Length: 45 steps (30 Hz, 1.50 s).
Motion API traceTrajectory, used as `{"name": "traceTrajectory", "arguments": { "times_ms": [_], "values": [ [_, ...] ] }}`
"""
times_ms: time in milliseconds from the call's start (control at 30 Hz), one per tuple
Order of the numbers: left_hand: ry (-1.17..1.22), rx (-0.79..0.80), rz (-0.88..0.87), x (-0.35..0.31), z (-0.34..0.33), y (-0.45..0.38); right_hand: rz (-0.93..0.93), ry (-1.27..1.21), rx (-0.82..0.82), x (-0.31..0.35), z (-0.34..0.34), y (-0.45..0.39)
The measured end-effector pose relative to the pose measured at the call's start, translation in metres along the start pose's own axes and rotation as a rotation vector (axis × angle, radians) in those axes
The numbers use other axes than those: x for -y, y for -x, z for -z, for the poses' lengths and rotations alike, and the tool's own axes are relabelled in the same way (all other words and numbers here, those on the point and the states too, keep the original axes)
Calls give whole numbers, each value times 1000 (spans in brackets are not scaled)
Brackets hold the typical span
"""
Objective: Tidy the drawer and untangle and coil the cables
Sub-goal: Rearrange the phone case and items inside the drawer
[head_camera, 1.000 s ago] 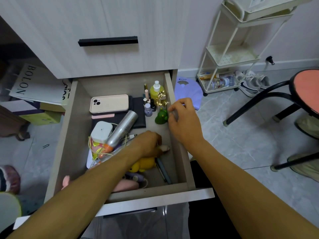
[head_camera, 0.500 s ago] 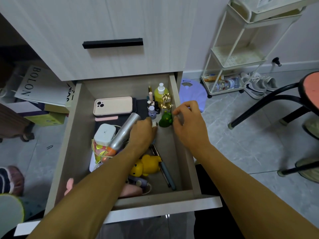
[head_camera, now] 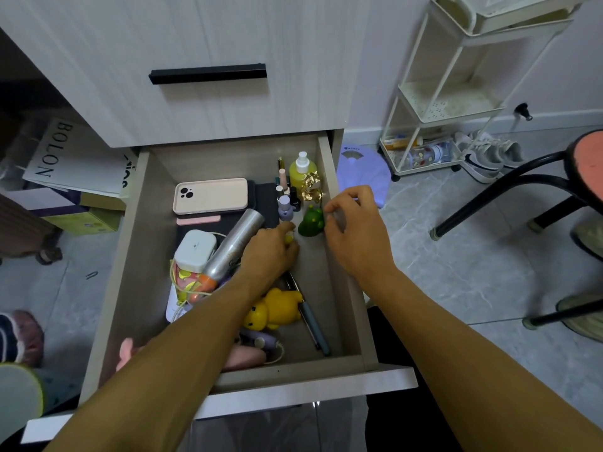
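Note:
The open drawer holds a jumble of things. My left hand is inside it, fingers curled round a small pale object whose tip pokes out. My right hand hovers over the drawer's right wall with loosely curled fingers beside a green frog toy; I see nothing in it. A cream cable loops around a white box and a silver spray can. Another thin cable lies by a purple gadget under my left forearm.
The drawer also holds a phone in a pink case, small bottles, a gold figure, a yellow bear toy and pens. A white trolley and black stool stand to the right.
My left hand has moved from the drawer's middle toward the back, carrying the small pale object up next to the green frog. My right hand stayed by the right wall.

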State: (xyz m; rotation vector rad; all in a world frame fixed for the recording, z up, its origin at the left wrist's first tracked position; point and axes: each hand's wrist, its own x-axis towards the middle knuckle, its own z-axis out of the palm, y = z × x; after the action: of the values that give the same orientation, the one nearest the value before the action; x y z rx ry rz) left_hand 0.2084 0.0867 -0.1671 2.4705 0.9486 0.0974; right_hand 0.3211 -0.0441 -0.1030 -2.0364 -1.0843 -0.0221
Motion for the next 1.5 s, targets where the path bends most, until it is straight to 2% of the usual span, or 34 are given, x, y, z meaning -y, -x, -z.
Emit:
{"name": "traceTrajectory", "arguments": {
  "times_ms": [100,200,300,433,700,1133,1367,1500],
  "values": [
    [-123,35,3,-6,-1,0,0,0,-1,0,0,0],
    [-159,-7,25,-8,-2,-1,-6,-5,-1,1,1,0],
    [-9,-76,54,-5,-3,1,-2,-20,-6,1,1,0],
    [208,-87,139,2,0,1,1,-24,-8,-1,1,0],
    [103,-87,200,-1,-2,0,3,-18,-9,-2,0,-1],
    [39,-131,177,-6,3,-4,-14,1,15,1,1,0],
    [84,-120,103,-10,17,6,77,203,21,11,4,1],
    [89,-68,39,-14,38,25,169,406,91,30,9,6]
  ]
}}
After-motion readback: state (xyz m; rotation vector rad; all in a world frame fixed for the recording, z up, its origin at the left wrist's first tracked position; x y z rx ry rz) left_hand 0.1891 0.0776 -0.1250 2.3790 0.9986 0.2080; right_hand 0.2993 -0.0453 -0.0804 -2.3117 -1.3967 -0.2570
